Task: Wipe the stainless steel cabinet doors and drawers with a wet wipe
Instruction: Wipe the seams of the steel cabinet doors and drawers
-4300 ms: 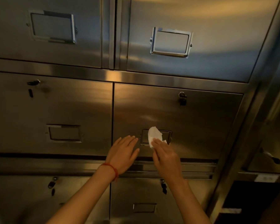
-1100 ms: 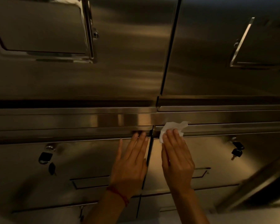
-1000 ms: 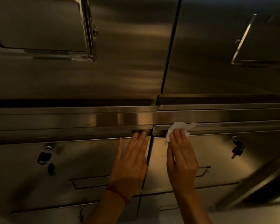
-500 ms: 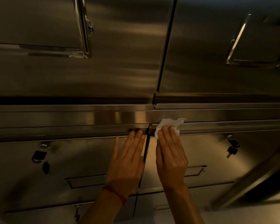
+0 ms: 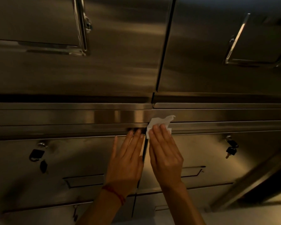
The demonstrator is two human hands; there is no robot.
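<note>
We are pressing our right hand (image 5: 165, 155) flat against the stainless steel cabinet (image 5: 120, 75), fingers straight and close together, pinning the white wet wipe (image 5: 159, 123) under the fingertips. The wipe is lying crumpled at the top left corner of the right-hand drawer (image 5: 209, 151), its upper part reaching onto the horizontal rail (image 5: 71, 116) above the drawers, just beside the vertical gap between the two drawers. We are resting our left hand (image 5: 126, 164) open-palmed on the left-hand drawer (image 5: 68, 156), along its right edge, fingers extended and slightly spread, their tips tucking under the rail's lower lip and gripping nothing. A red string bracelet (image 5: 114, 193) is circling the left wrist. Black-capped keys (image 5: 231, 149) are hanging in the lock near the right drawer's top right corner, and another set (image 5: 36, 155) is hanging near the left drawer's top left corner.
</note>
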